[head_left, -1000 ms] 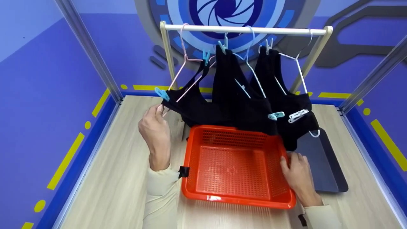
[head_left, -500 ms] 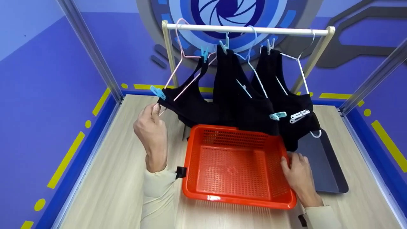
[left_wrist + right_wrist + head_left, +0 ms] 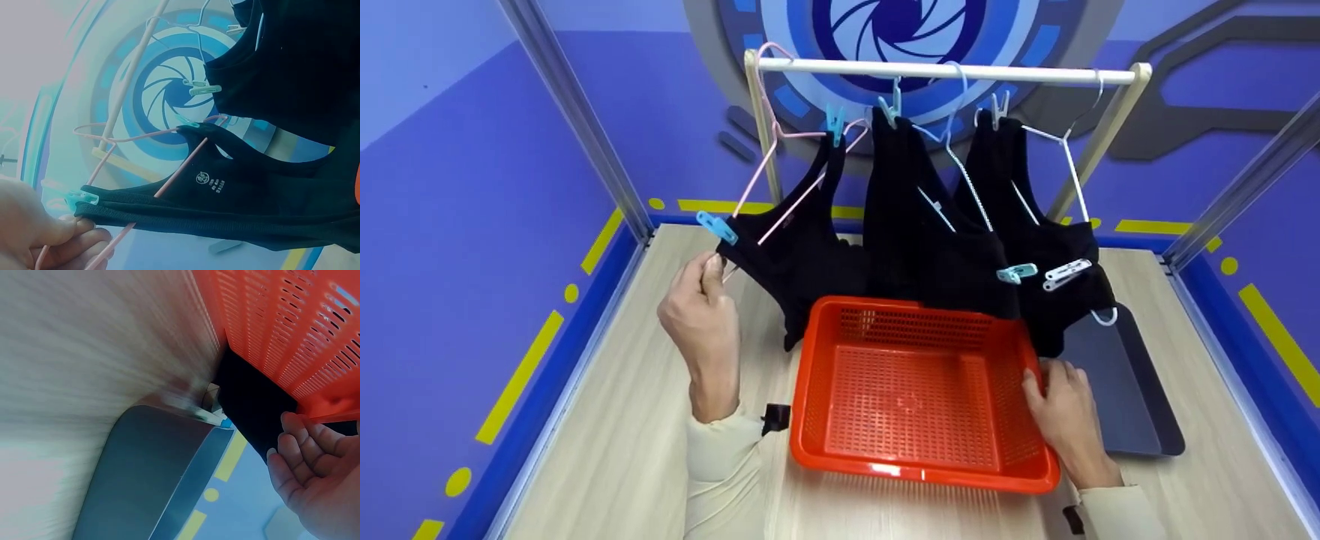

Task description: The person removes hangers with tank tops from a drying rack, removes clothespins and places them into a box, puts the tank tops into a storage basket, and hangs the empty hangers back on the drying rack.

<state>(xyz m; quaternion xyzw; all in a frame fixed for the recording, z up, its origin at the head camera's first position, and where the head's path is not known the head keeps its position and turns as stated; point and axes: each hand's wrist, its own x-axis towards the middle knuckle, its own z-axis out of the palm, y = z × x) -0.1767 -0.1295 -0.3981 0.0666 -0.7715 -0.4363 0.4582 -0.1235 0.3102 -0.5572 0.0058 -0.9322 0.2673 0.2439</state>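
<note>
My left hand pinches the lower corner of a black tank top that hangs from a pink hanger. In the left wrist view, the pink wire passes by my fingers, just under a light blue clothespin on the fabric. Another blue clothespin grips the other strap. My right hand holds the right rim of the red perforated basket, thumb at the inner side and fingers outside. In the right wrist view, those fingers curve below the rim; the thumb is hidden.
Two more black tops, a middle one and a right one, hang clipped on blue and white hangers from the wooden rack bar. A dark grey tray lies right of the basket. Blue walls enclose the wooden table.
My left hand has moved left, pulling the pink hanger and its top along; the hook slid left on the bar and the top's lower end came out beside the basket. My right hand stayed put.
</note>
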